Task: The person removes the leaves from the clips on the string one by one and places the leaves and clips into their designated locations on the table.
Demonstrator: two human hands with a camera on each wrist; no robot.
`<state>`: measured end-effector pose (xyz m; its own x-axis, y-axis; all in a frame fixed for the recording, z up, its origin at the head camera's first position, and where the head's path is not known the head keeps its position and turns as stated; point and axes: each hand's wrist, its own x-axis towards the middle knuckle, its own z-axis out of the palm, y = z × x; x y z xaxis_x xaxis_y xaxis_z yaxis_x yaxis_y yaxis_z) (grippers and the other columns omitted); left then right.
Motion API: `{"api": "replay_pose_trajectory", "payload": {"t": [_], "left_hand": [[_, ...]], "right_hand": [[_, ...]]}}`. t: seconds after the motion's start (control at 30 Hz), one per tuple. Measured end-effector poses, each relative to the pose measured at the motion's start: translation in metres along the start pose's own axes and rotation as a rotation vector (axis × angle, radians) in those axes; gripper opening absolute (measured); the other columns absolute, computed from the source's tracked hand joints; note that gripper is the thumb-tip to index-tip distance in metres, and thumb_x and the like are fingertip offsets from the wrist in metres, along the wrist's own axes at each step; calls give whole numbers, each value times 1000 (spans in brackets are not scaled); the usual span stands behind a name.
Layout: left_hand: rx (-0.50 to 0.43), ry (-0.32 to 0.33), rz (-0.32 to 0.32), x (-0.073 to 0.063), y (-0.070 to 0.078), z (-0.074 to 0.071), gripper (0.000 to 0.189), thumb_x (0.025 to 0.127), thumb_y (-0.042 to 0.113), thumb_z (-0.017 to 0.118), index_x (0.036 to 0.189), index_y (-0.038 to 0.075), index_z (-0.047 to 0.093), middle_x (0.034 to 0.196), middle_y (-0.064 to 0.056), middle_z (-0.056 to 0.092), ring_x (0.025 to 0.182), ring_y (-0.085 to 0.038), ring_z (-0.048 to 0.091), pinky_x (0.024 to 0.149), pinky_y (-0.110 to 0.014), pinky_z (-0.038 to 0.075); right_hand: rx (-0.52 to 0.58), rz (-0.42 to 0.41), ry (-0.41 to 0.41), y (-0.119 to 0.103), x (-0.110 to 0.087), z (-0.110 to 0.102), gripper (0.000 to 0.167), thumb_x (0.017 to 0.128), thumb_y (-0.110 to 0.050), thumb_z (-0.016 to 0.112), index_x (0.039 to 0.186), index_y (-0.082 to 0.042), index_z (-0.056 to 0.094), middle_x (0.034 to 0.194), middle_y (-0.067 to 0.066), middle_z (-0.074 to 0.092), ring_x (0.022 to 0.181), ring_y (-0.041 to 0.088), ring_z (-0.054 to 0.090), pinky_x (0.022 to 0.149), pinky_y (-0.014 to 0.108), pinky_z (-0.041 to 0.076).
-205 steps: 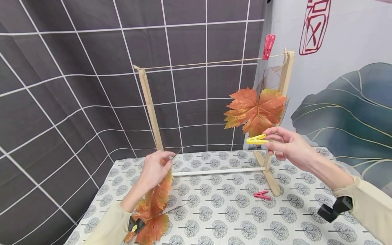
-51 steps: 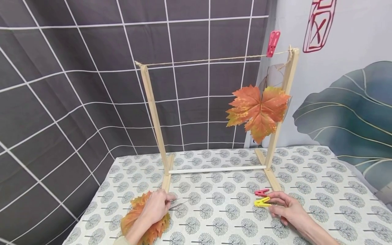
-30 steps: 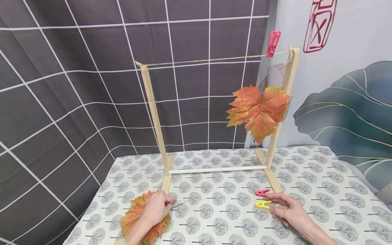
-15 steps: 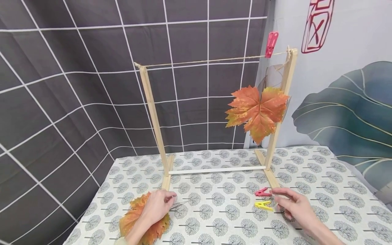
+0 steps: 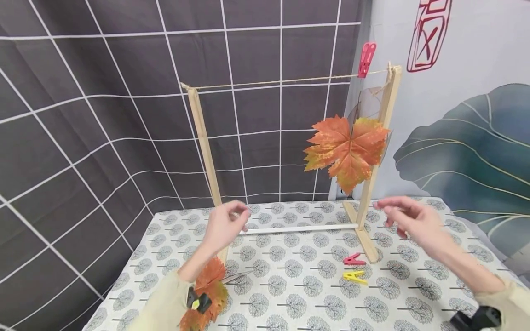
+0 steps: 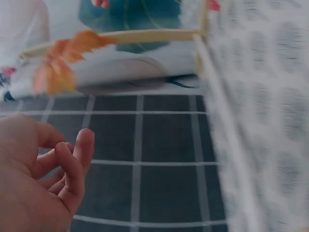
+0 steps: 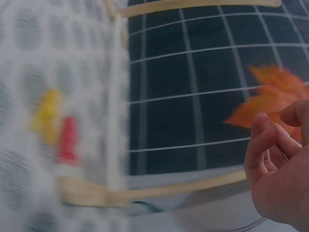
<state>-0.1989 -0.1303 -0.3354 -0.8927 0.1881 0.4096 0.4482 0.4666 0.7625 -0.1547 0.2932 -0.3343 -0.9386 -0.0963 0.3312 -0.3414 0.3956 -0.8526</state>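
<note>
My left hand (image 5: 225,225) is raised in front of the rack's left post, fingers loosely bent with nothing in them. Below it, partly hidden by the forearm, orange leaves (image 5: 212,294) lie on the cloth with their thin stems pointing right. On the other side my right hand (image 5: 418,225) hovers beside the right post, also holding nothing, its fingers loosely curled. A yellow clothespin (image 5: 354,277) and a pink clothespin (image 5: 354,259) lie side by side on the table below it. One orange leaf (image 5: 347,151) hangs at the right post, under a pink clothespin (image 5: 366,59) clipped on the string.
The wooden rack has a left post (image 5: 203,142), a right post (image 5: 387,103), a twine string (image 5: 273,83) across the top and a white rod (image 5: 302,229) low between the feet. A tree-print cloth (image 5: 290,294) covers the table; a dark gridded curtain (image 5: 256,151) hangs behind.
The right hand has released the yellow clothespin onto the table beside the pink one. The left hand has let go of the leaves, and both hands have risen off the table.
</note>
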Motion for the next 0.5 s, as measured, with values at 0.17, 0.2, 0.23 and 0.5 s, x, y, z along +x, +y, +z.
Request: {"api": "replay_pose_trajectory", "payload": {"t": [0.17,0.2,0.23,0.5], "left_hand": [[-48,38,132,31,36,6,9,92,5,67,97,6,74,83,-2,71,55,-13,66,39,-22,41],[-56,43,149,37,42,8,9,92,5,67,97,6,74,81,-2,71,55,-12,66,39,-22,41],[-63,51,166,42,48,10,9,91,5,66,96,6,74,80,-2,70,54,-12,66,39,-21,40],[-79,72,227,74,80,20,10,92,8,66,96,6,75,75,-3,71,55,-12,67,40,-23,41]], "right_hand": [[-109,-56,42,-44,26,-21,22,100,-12,61,122,-9,66,86,6,69,55,20,55,47,29,49],[-128,-65,46,-54,31,-25,22,100,-13,61,122,-9,66,85,7,68,56,20,55,47,29,49],[-143,-81,56,-63,36,-28,23,100,-13,62,122,-7,66,88,6,69,57,20,57,47,29,49],[-163,-161,103,-117,71,-53,23,98,-13,65,120,-13,69,94,-8,72,62,12,61,50,22,49]]}}
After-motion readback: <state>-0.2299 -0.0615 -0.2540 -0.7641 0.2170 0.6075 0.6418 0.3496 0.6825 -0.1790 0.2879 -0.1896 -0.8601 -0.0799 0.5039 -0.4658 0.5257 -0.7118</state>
